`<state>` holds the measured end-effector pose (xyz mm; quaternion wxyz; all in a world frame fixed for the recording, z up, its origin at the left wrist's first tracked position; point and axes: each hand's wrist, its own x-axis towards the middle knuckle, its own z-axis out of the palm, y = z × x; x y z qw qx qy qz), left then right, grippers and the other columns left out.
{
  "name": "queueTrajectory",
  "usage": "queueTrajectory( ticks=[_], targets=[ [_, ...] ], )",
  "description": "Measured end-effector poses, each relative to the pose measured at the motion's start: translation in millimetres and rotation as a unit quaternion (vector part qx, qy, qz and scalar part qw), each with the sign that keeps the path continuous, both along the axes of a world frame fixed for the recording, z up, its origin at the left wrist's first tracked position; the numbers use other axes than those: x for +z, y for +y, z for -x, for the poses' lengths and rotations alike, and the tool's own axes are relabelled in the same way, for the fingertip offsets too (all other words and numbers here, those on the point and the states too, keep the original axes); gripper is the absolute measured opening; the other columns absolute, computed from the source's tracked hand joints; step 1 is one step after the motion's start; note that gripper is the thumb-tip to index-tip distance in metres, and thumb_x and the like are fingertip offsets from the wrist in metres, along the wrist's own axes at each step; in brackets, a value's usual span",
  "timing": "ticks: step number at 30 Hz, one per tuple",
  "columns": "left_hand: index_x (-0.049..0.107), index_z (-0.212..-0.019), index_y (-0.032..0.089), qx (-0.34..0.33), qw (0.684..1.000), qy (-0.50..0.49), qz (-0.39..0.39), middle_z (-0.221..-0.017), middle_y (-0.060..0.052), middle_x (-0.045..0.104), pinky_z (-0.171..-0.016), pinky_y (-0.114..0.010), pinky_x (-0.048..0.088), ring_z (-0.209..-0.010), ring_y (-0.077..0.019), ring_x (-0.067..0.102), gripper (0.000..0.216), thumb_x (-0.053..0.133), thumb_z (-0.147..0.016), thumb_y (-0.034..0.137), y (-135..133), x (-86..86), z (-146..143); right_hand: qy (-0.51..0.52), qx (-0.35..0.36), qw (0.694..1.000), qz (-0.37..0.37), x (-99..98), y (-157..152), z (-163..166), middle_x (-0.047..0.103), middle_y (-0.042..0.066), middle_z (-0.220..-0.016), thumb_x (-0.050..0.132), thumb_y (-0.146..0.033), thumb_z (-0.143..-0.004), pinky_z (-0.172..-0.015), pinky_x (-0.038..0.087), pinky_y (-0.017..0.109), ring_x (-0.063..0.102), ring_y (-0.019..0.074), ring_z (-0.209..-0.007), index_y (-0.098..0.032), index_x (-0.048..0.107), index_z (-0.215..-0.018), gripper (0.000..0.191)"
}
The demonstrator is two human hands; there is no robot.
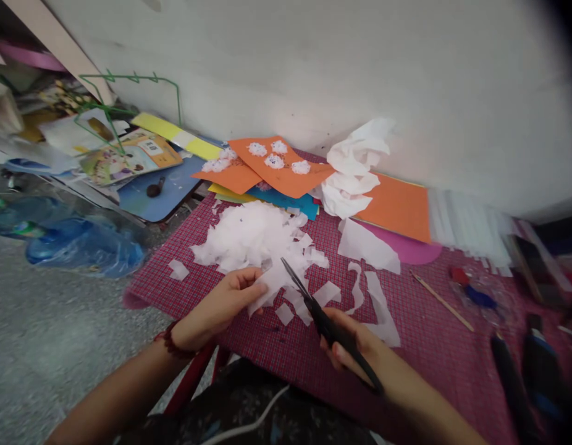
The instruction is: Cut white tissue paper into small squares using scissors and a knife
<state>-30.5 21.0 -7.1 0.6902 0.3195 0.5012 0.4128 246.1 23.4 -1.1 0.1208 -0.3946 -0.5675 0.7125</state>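
Note:
Black-handled scissors are gripped in my right hand, their blades pointing up and to the left. My left hand pinches a piece of thin white paper between thumb and fingers. The blade tips lie close to this paper; whether they touch it I cannot tell. Behind both hands spreads a heap of cut white paper pieces. Single scraps, such as a small square and a bigger sheet, lie around it on the checked red cloth.
Orange cards with white paper tufts lie against the wall, beside crumpled white tissue. At right are a pencil, a phone-like dark object and dark tools. To the left stand a blue stool and large plastic bottles.

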Motion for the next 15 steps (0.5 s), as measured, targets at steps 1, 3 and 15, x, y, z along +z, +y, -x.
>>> queueTrajectory(
  ticks=[1,3,15],
  targets=[
    [0.064,-0.073,0.014,0.014,1.000,-0.003,-0.005,-0.061,0.002,0.062,-0.051,-0.017,0.040,-0.051,-0.0061,0.052,0.036,0.082,-0.072,0.045,1,-1.3,1,0.003,0.012,1.000,-0.025,0.8,2,-1,0.055,0.004,-0.089,0.059,-0.075,-0.083,-0.066,0.044,0.029,0.050,0.0153,-0.072,-0.018,0.058,-0.124,0.069],
    [0.063,-0.073,0.014,0.042,0.999,-0.012,-0.024,-0.061,0.002,0.062,-0.053,-0.018,0.041,-0.052,-0.0065,0.053,0.035,0.083,-0.071,0.043,3,-3.3,1,0.004,0.037,0.998,-0.046,2.0,4,-4,0.059,0.008,-0.096,0.055,-0.075,-0.086,-0.079,0.048,0.034,0.055,0.0196,-0.085,-0.018,0.056,-0.128,0.071],
    [0.063,-0.078,0.015,0.057,0.997,-0.035,-0.029,-0.062,0.002,0.063,-0.052,-0.020,0.044,-0.050,-0.0075,0.055,0.030,0.080,-0.073,0.039,8,-4.3,2,-0.032,0.099,0.994,-0.041,10.2,5,0,0.065,0.014,-0.122,0.066,-0.051,-0.088,-0.097,0.051,0.043,0.063,0.0289,-0.109,-0.018,0.052,-0.142,0.065]
  ],
)
